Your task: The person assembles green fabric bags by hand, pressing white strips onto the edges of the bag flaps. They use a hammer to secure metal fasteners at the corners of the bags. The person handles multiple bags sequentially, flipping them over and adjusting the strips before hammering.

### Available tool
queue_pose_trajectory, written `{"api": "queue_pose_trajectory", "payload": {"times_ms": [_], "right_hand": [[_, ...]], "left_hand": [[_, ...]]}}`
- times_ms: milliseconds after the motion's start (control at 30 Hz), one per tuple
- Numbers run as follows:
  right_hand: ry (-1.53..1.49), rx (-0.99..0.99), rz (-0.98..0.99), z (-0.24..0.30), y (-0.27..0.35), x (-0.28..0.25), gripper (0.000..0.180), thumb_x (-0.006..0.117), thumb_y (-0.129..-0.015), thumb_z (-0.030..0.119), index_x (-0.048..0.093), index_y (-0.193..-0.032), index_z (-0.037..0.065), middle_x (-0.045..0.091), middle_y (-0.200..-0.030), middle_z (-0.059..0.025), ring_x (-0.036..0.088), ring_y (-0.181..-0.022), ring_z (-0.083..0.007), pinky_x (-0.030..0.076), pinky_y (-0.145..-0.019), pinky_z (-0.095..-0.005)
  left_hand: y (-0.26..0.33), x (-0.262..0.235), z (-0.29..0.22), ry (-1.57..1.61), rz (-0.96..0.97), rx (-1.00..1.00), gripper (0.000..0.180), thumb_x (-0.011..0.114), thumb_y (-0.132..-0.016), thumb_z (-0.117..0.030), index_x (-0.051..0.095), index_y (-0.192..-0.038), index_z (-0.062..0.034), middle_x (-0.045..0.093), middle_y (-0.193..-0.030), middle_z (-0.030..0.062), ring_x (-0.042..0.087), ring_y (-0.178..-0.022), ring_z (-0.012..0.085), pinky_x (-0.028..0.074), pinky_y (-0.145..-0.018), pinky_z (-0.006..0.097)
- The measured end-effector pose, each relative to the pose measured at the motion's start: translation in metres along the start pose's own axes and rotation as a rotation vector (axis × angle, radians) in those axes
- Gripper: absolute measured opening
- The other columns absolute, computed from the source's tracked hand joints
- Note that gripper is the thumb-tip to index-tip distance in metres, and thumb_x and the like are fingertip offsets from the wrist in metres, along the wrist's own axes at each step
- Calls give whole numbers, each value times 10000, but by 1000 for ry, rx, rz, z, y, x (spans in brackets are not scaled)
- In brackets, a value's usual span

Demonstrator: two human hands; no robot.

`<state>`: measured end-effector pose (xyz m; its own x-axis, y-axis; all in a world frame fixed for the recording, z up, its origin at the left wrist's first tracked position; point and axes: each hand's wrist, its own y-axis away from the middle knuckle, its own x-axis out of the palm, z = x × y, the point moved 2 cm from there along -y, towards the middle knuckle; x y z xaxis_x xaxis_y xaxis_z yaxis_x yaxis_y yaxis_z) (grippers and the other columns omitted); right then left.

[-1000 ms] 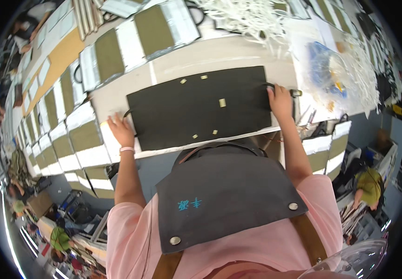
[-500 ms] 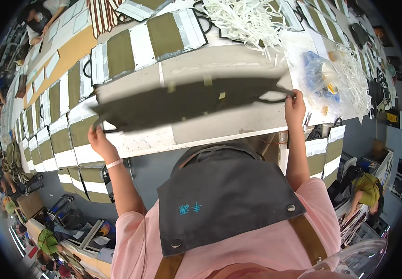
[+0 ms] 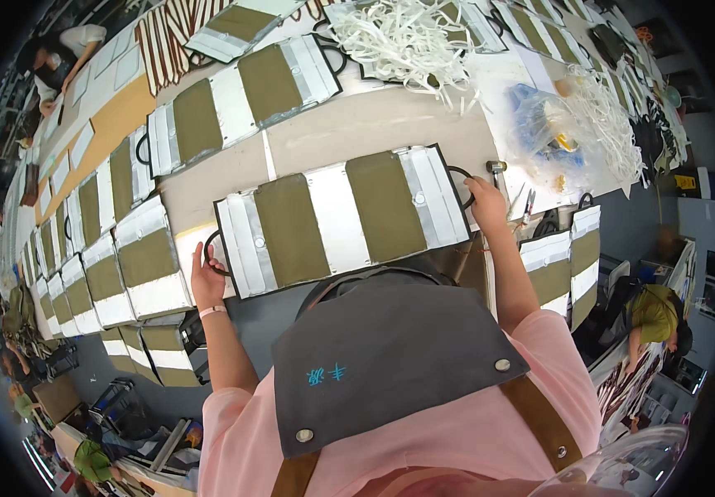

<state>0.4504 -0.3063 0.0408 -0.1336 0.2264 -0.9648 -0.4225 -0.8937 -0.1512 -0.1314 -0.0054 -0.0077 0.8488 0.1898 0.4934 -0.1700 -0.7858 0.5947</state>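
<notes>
A flat bag panel (image 3: 337, 217) lies striped side up at the table's front edge, with olive and white bands, silvery strips and black edging. A black loop handle sticks out at each end. My left hand (image 3: 208, 277) has its fingers around the left handle (image 3: 213, 248) in a loose hold. At the other end, my right hand (image 3: 487, 203) grips the right handle (image 3: 461, 178) between thumb and fingers. Close by the right hand are a small hammer (image 3: 498, 176) and scissors (image 3: 529, 205).
Similar striped panels (image 3: 196, 120) lie behind and to the left, some hanging over the edge. A heap of white strips (image 3: 411, 41) sits at the back. Clear plastic bags (image 3: 549, 124) lie to the right. A person (image 3: 59, 62) works at the far left.
The panel has turned over, from its plain dark side to its striped side, and come down nearer to me. My left hand is lower; the right has shifted left and down.
</notes>
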Motion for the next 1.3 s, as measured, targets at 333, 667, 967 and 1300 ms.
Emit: {"api": "queue_pose_trajectory", "payload": {"times_ms": [333,667,967,1300], "right_hand": [[-7,82,-119,-7,-44,15,316,582,-765,-32,704,-1038,70,597,-1298,-155,573,-1117,-366,485,-954,-448],[-484,-3,-488,40,-222,-31,122,639,-854,30,703,-957,33,678,-869,-143,614,-861,-350,484,-793,-442],[-163,-122,-452,69,-289,-1,72,681,-824,111,683,-881,67,649,-838,-100,609,-898,-294,435,-848,-462],[-164,210,-682,14,-261,-4,228,691,-815,130,649,-1020,38,617,-976,-155,580,-940,-323,413,-895,-458]], "left_hand": [[-56,8,9,-614,-320,235,344,438,-1008,-20,554,-1331,-10,617,-1240,81,592,-939,125,508,-847,281],[-53,254,67,-1389,62,1103,394,608,-858,3,595,-1251,-25,581,-1288,190,508,-1234,362,372,-1077,466],[-74,448,119,-1092,561,918,344,552,-924,-28,597,-1264,-56,563,-1328,179,519,-1241,353,389,-1077,431],[-83,503,149,-1256,774,796,318,556,-923,-62,619,-1234,-51,629,-1240,169,562,-1166,360,443,-1009,424]]}}
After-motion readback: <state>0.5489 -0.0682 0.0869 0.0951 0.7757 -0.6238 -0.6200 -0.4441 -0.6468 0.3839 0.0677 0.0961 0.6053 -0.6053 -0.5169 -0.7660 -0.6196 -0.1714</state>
